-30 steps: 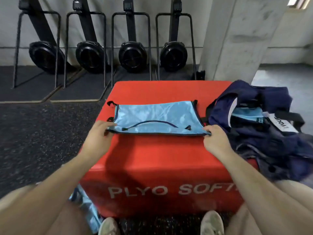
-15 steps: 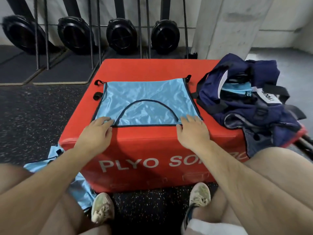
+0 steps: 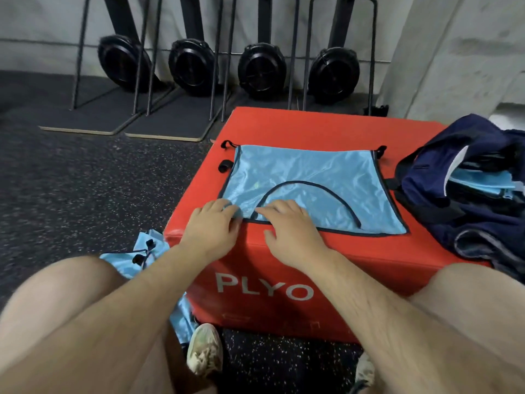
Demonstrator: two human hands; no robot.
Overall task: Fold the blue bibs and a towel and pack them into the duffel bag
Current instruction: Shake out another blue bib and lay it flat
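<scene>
So the big red plyo box (image 3: 326, 129) is basically the workbench here, everything else sits around it. Behind it, four black rowing machines (image 3: 261, 69) are stood up on end against the wall. On the box's right end slumps the navy duffel bag (image 3: 443, 155), mouth open, with some light blue fabric already tucked inside.

Spread flat across the box top, left of the bag, is one blue bib (image 3: 306, 172), neck curve facing the person, its near hem right at the box's front edge. More blue bibs (image 3: 142, 254) are heaped on the floor at the box's front-left corner. I can't spot a towel anywhere from where I'm standing.

Both hands are at the bib's near-left corner. The left hand (image 3: 211, 226) has its fingers curled onto the corner, looks like it's pinching the hem, though I can't tell for sure. The right hand (image 3: 289, 226) lies flat with fingers spread on the fabric beside it, pressing, not grabbing.

What could go sideways: that shiny fabric looks slippery, so if the corner gets lifted for a fold without the far side pinned, the whole bib might slide toward the front edge and drop onto the floor pile. The loose black straps (image 3: 224, 166) at the far-left corner might also bunch into the fold.
</scene>
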